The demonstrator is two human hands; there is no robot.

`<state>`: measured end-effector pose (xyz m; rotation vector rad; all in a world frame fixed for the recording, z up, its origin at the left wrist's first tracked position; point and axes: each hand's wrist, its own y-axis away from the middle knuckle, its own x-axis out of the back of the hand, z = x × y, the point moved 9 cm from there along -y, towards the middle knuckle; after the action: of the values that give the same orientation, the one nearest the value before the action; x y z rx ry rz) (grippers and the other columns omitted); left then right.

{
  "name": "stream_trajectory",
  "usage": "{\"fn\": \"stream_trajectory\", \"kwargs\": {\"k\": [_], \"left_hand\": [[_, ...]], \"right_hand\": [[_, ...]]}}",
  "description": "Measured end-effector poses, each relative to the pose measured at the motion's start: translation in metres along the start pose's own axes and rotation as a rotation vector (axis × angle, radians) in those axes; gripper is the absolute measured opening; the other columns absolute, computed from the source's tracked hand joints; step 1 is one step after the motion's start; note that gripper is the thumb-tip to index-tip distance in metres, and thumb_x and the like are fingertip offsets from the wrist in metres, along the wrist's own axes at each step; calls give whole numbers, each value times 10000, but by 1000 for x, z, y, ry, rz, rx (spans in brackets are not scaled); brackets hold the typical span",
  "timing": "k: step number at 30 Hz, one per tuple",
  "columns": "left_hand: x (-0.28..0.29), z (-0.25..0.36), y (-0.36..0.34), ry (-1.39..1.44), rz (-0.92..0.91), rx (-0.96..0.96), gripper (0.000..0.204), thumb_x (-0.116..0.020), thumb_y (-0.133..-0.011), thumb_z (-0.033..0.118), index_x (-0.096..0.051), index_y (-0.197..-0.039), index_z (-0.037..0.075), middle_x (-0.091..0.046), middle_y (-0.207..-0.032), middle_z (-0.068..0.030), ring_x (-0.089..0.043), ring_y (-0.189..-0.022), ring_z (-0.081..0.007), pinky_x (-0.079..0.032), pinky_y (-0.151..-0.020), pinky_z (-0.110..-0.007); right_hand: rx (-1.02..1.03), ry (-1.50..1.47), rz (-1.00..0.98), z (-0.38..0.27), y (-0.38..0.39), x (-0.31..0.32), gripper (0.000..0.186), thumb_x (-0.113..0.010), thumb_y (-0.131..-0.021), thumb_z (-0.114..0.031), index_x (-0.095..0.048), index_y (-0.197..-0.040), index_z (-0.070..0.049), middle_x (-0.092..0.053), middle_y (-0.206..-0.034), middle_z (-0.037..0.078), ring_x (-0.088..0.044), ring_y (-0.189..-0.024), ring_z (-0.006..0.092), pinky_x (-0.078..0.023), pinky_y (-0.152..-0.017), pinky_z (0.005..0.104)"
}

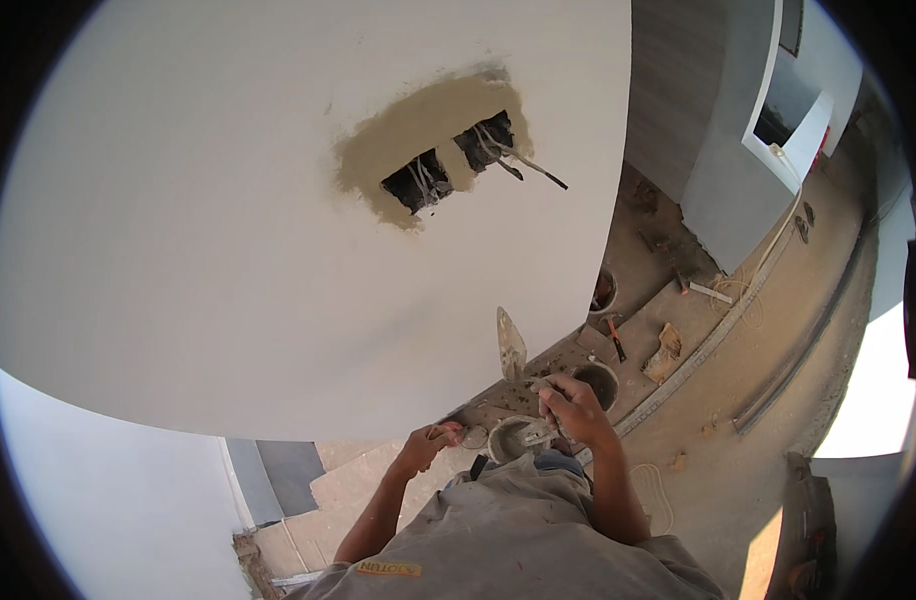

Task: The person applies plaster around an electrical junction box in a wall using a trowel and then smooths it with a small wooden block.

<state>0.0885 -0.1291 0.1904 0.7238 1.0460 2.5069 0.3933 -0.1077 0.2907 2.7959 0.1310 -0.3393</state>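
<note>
While a pointed trowel (511, 347) is being gripped in the right hand (575, 408), between four and five o'clock from the middle of the head view, its blade is being held upright, tip toward eleven. That hand's fingers are being curled round the handle; whether the white wall (228, 250) is being touched by the blade cannot be told. At six o'clock the left hand (426, 450) is being held nearly closed on a small reddish object (451, 431) — its kind cannot be made out. Between the hands, at five, a mortar bucket (495, 441) is being overlooked; at four, a darker bucket (611, 384) is being partly hidden by the right hand. Toward three, an orange-and-black hammer (619, 345) is being supported by the floor. At eleven, two wall-box openings with protruding wires (518, 160) are being framed by a beige plaster patch (383, 125).
</note>
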Motion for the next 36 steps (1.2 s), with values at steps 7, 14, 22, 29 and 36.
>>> {"fn": "stream_trajectory", "kwargs": {"k": [7, 14, 22, 29, 36], "left_hand": [[1, 47, 15, 494, 70, -227, 584, -458, -1031, 464, -522, -1304, -49, -639, -965, -111, -361, -490, -59, -321, -403, -223], [-35, -26, -26, 810, -24, 170, 374, -520, -1014, 442, -602, -1006, 78, -515, -649, 7, -380, -434, -90, -289, -411, -252], [-60, -133, -19, 1203, -151, 553, 406, -470, -1020, 462, -575, -895, 91, -480, -595, -12, -357, -398, -122, -274, -385, -268], [-26, -206, -2, 1373, -110, 648, 424, -412, -1035, 441, -580, -866, 91, -392, -545, -1, -306, -403, -126, -273, -408, -280], [20, -254, 27, 1592, 148, 526, 434, -368, -1035, 454, -606, -871, 130, -356, -529, 24, -307, -407, -122, -271, -423, -278]], "right_hand": [[133, 446, -101, 39, -47, -63, 353, -561, -944, -291, -602, -1062, 38, -665, -806, 179, -648, -737, 301, -492, -694, 411], [83, 361, -173, 128, -31, -125, 386, -621, -920, -304, -515, -1107, 17, -665, -901, 269, -652, -887, 461, -499, -744, 505], [-56, 611, -473, 169, -36, -141, 438, -631, -918, -344, -552, -1183, -5, -702, -958, 225, -672, -931, 407, -509, -773, 467], [547, -11, -316, -128, -47, -106, 489, -532, -997, -191, -376, -1407, 24, -666, -974, 138, -637, -848, 208, -512, -747, 349], [816, -729, -231, -293, -61, -75, 787, -526, -937, -83, -21, -1513, 97, -643, -1057, 240, -649, -663, 211, -556, -577, 346]]}}
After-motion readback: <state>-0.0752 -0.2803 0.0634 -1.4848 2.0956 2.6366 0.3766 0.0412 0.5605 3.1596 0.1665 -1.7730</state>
